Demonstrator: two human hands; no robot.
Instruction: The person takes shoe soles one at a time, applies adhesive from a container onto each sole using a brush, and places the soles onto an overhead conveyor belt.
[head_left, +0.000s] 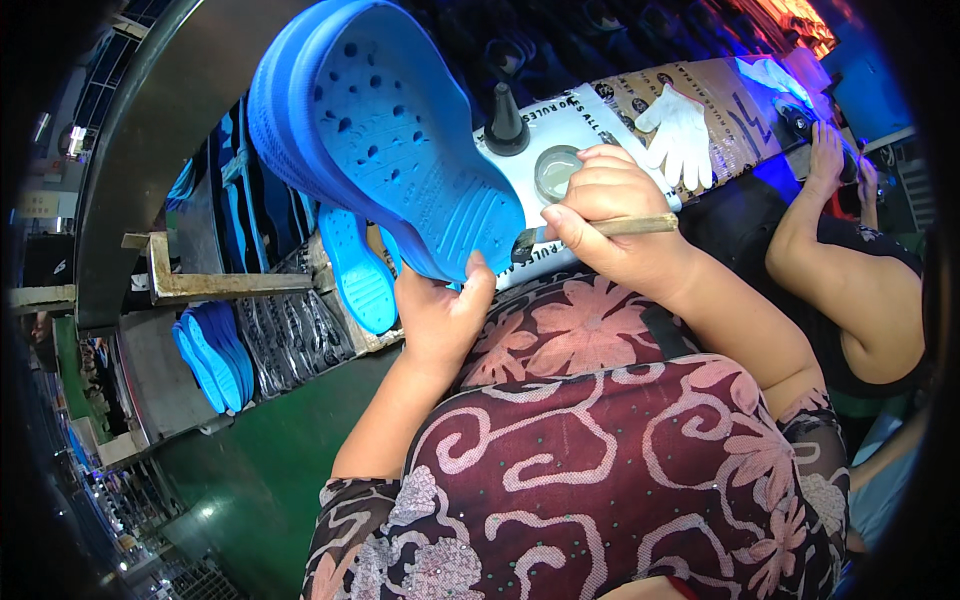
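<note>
My left hand (440,305) grips a stack of blue shoe soles (410,120) by the heel end, thumb on the rim. The soles stand tilted up, showing a ridged heel and a holed forefoot. In my closed right hand (620,215) is a paintbrush (645,225) with a wooden handle. Its dark bristles are at or very near the heel's right edge; I cannot tell whether they touch. A small round glass dish (556,176) of pale liquid sits just beyond my right hand. Next to it stands a dark cone-shaped bottle (507,125).
Beyond the dish lies a white glove (680,137) on printed cardboard (730,125). More blue soles (358,270) lie left of my left hand, another blue stack (215,350) farther left. A metal bracket (220,287) juts in there. At right, a co-worker's arm (860,270) reaches forward.
</note>
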